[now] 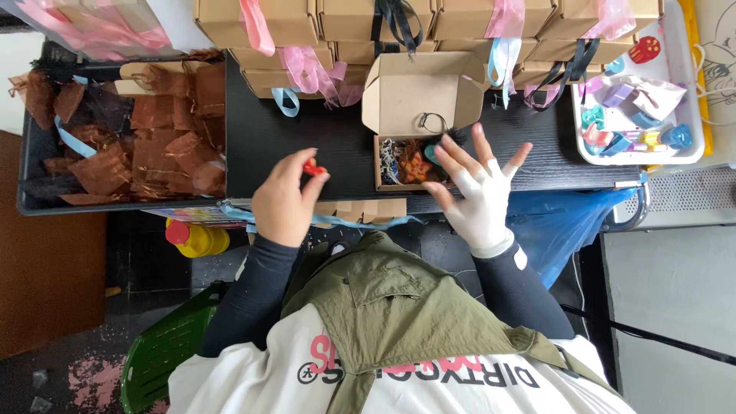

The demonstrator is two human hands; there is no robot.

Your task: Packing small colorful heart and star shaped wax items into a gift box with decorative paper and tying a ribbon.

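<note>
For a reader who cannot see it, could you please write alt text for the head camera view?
Seen from above, a person's left hand pinches a small red piece while the right hand reaches into an open cardboard box of small colourful items on a black table. Brown organza bags lie left, stacked ribboned boxes behind.

Open box [406, 165] sits mid-table [307, 138], lid flap raised behind it, small items inside. Right hand [475, 192] over box's right edge; left hand [285, 201] left of box, pinching small piece [312, 168]. Stacked closed boxes [368, 23] along table's far side. Heap of pouches [138, 130] at left end. Tray of small pieces [636, 107] at right end. Bottle [195, 238] below table, left.
</note>
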